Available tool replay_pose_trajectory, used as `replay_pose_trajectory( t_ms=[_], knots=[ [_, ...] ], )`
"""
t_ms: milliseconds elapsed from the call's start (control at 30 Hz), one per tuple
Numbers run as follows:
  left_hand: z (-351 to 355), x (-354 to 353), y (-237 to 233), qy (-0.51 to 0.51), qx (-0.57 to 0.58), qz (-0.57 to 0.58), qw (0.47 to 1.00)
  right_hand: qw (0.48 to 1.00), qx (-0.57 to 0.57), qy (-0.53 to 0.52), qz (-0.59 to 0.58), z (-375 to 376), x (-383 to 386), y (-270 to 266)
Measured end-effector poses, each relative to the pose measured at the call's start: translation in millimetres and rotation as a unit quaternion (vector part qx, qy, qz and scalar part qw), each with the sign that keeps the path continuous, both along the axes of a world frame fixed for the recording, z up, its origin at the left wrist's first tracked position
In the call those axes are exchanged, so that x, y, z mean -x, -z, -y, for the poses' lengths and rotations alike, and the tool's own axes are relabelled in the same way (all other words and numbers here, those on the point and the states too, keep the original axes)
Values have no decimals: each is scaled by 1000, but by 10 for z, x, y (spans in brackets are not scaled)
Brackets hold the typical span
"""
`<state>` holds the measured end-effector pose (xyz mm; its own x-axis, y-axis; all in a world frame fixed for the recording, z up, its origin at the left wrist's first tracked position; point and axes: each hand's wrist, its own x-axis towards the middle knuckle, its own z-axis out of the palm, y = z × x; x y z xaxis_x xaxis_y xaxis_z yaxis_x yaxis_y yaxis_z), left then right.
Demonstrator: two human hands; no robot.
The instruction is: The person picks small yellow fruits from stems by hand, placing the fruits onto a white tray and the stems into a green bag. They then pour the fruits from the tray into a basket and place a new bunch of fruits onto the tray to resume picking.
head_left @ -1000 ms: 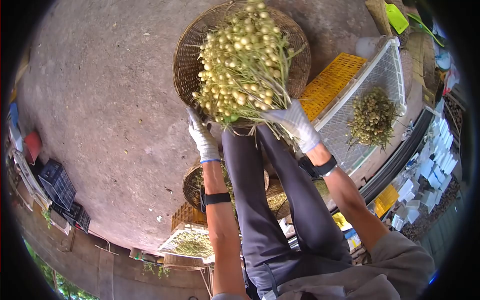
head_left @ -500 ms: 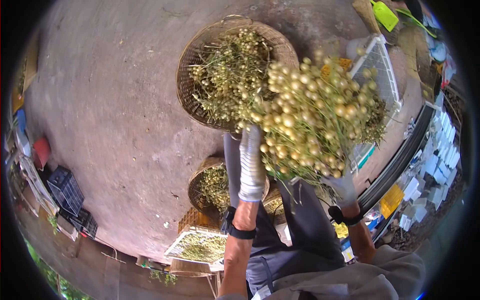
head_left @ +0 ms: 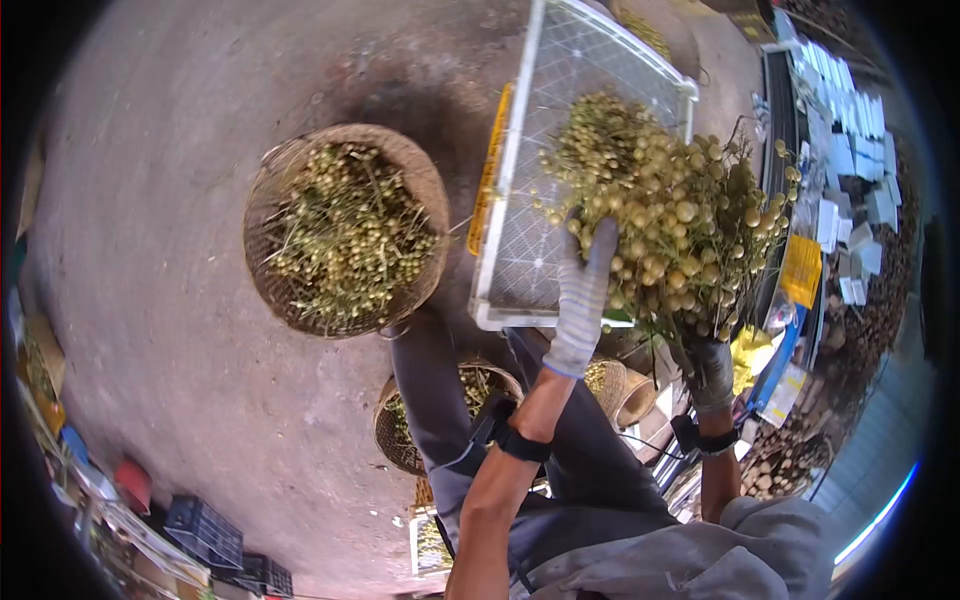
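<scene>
The person stands over a concrete floor (head_left: pixel 180 250) with a big bunch of small round yellow-green fruits (head_left: pixel 680 220) held up in both gloved hands. The right hand (head_left: pixel 710 368) has its fingers wrapped tight round the stalks at the foot of the bunch and seems to carry its weight. The left hand (head_left: pixel 583 290) lies flat against the near side of the bunch. Its fingers (head_left: pixel 598 243) are stretched out and close together, steadying the fruit rather than gripping it.

Just beyond and under the left fingers is a white-framed mesh tray (head_left: pixel 505 210), resting on a yellow crate (head_left: pixel 492 190). The bunch hangs over the tray's right part and is not laid down. The mesh to the left of the fingers is bare. Whether fruit already lies on the tray behind the bunch I cannot tell.

Well to the left of both hands, a round woven basket (head_left: pixel 275 170) sits on the floor with a good layer of the same stalky fruit in it, so plenty is left there. Below the hands, by the person's legs, a smaller basket (head_left: pixel 390 440) also holds some.
</scene>
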<state>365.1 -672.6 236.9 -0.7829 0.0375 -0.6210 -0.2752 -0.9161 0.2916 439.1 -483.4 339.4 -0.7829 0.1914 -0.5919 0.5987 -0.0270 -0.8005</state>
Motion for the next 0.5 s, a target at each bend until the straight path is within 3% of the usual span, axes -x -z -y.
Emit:
replay_pose_trajectory(
  t_ms=[100,233,267,400,467,500],
  knots=[
    [-613,241,100,16,11,-23,1000,999,-7,2,-47,-143,145,-38],
    [-1124,505,289,40,61,-58,996,990,77,95,-71,-1023,24,559],
    [-1229,509,398,44,83,-44,995,990,78,61,-99,-1153,87,722],
    [-1413,359,836,34,148,-15,988,955,226,131,-140,-1301,390,1488],
    [-1487,237,1145,36,202,-4,979,973,140,162,-90,-1256,629,1884],
    [-1480,139,1220,57,230,23,971,986,112,125,-19,-1304,633,2005]
  ],
)
